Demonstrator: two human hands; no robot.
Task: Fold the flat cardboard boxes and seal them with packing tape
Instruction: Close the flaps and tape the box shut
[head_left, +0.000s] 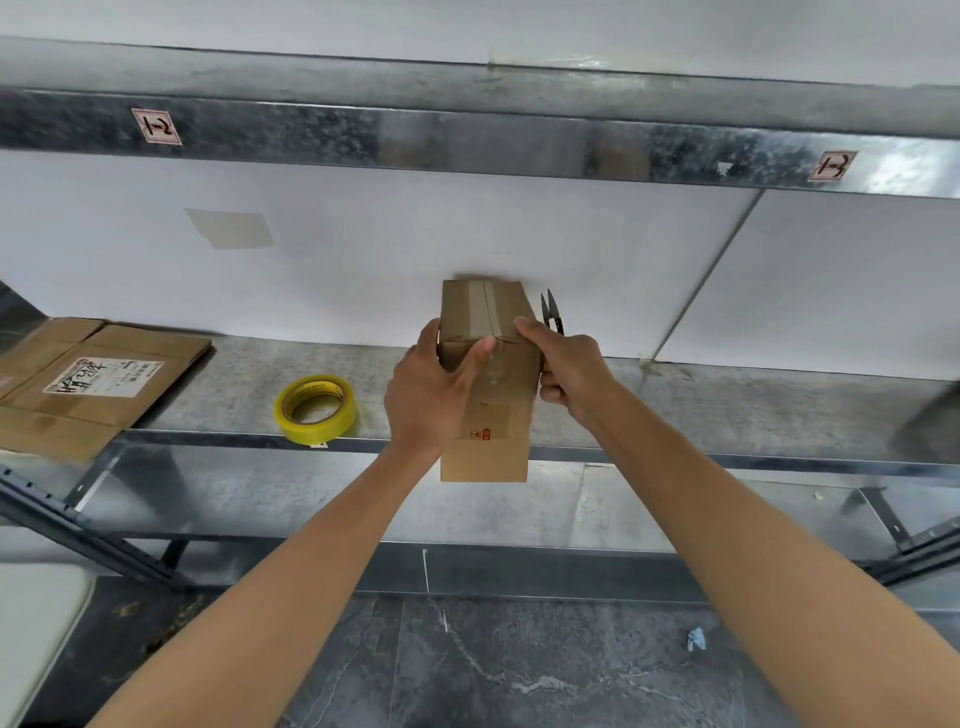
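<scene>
A folded brown cardboard box (488, 374) is held over the front edge of the metal shelf (727, 410), with clear tape along its top seam and down its near face. My left hand (434, 395) grips its left side, thumb pressing the tape at the near top edge. My right hand (569, 371) rests against the box's right side; its forefinger lies on the top edge while the other fingers hold small black thread snips (551, 310), blades pointing up. A yellow roll of packing tape (315, 409) lies on the shelf to the left.
Flat cardboard boxes (78, 387) with a white label are stacked at the shelf's left end. A white back panel stands behind the shelf and an upper metal shelf beam (467, 140) runs overhead. Grey stone floor lies below, with a pale seat edge (36, 634) at lower left.
</scene>
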